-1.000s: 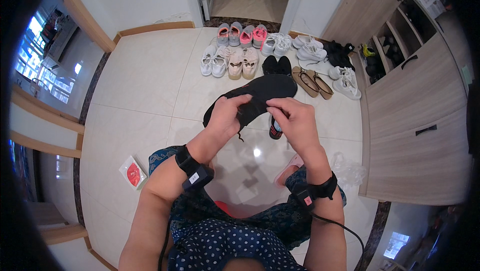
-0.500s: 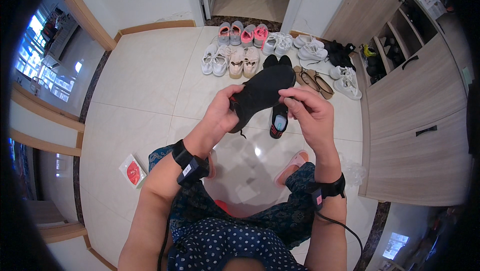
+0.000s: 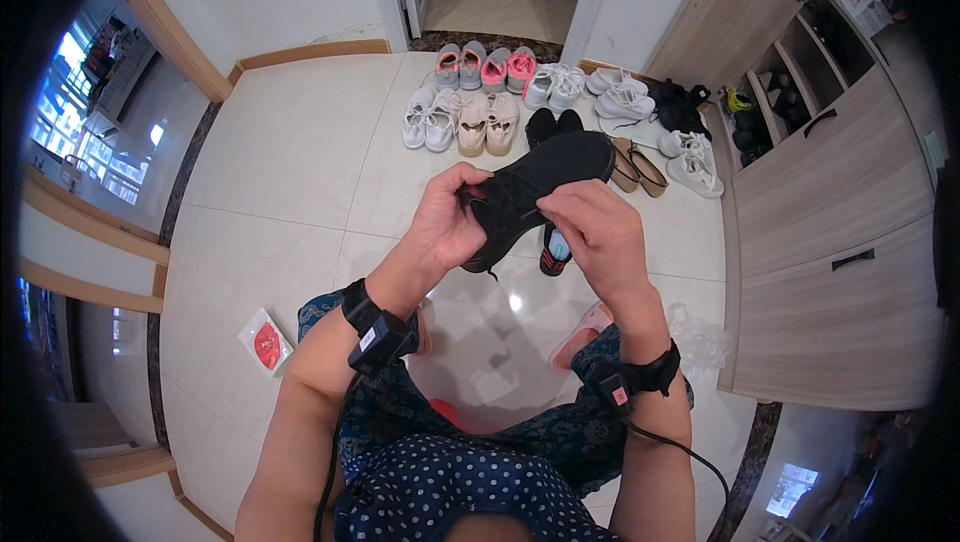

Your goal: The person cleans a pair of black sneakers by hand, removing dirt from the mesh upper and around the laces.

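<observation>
A black shoe (image 3: 560, 164) is held up in front of me, its toe pointing to the far right. My left hand (image 3: 447, 220) is closed around the heel end, where reddish trim shows, and a black lace end hangs below. At the near side edge of the shoe, my right hand (image 3: 598, 234) has its fingers pinched together; whether they also hold something small cannot be made out. Partly hidden behind that hand, a second black shoe (image 3: 553, 260) with red stripes and a light insole stands on the floor.
Beyond the held shoe stand grey-and-pink sneakers (image 3: 508, 68), white sneakers (image 3: 430, 122), beige shoes (image 3: 487, 126) and brown flats (image 3: 648, 172). A wooden shoe cabinet (image 3: 830, 212) is on the right. A white-and-red packet (image 3: 267, 344) lies at left, a clear plastic bag (image 3: 697, 337) at right.
The shoe has shifted right and tilted a little, showing more of its near side. My right hand has turned inward, its fingertips moving left along the shoe's edge.
</observation>
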`<action>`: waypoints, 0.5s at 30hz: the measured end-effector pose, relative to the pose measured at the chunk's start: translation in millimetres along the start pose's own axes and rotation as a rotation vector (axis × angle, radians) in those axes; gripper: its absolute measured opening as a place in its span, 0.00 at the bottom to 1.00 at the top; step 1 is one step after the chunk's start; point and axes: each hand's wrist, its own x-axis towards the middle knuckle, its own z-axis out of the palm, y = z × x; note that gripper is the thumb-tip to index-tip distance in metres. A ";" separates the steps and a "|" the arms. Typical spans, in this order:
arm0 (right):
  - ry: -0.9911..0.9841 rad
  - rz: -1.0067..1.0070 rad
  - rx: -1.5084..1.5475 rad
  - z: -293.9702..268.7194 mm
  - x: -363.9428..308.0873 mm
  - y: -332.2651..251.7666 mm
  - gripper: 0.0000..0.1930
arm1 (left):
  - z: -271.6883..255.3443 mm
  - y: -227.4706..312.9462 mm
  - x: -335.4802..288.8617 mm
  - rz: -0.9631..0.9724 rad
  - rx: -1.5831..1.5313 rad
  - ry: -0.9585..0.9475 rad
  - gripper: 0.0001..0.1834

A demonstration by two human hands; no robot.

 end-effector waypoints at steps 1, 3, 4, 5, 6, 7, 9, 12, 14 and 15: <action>0.000 0.000 0.000 0.2 0.0 0.1 0.09 | 1.9 -0.1 -0.9 0.000 0.009 -0.006 0.08; -0.022 -0.024 -0.057 0.5 0.0 0.7 0.10 | 7.7 -1.5 -3.9 -0.009 0.024 -0.008 0.09; -0.023 -0.024 -0.057 1.0 0.2 1.3 0.10 | 11.2 -2.1 -5.7 -0.017 0.038 -0.011 0.10; -0.017 -0.041 -0.082 1.3 0.4 2.1 0.11 | 12.6 -2.4 -6.5 -0.018 0.038 -0.011 0.10; -0.011 -0.057 -0.107 1.4 0.4 2.6 0.12 | 13.6 -2.6 -6.9 -0.023 0.039 -0.017 0.10; -0.011 -0.058 -0.106 1.7 0.7 1.9 0.12 | 14.0 -2.4 -7.8 -0.025 0.041 -0.022 0.11; -0.017 -0.072 -0.146 2.0 1.2 0.3 0.12 | 5.8 -1.0 -3.9 -0.026 0.036 -0.025 0.11; -0.022 -0.077 -0.138 4.0 0.5 0.1 0.12 | 3.2 -0.9 -3.9 -0.021 0.043 -0.022 0.10; -0.020 -0.080 -0.131 4.0 0.2 0.2 0.11 | 5.0 -1.7 -4.7 -0.016 0.056 -0.018 0.10; -0.017 -0.084 -0.123 4.0 0.1 0.3 0.11 | 6.1 -2.2 -4.9 -0.016 0.064 -0.027 0.10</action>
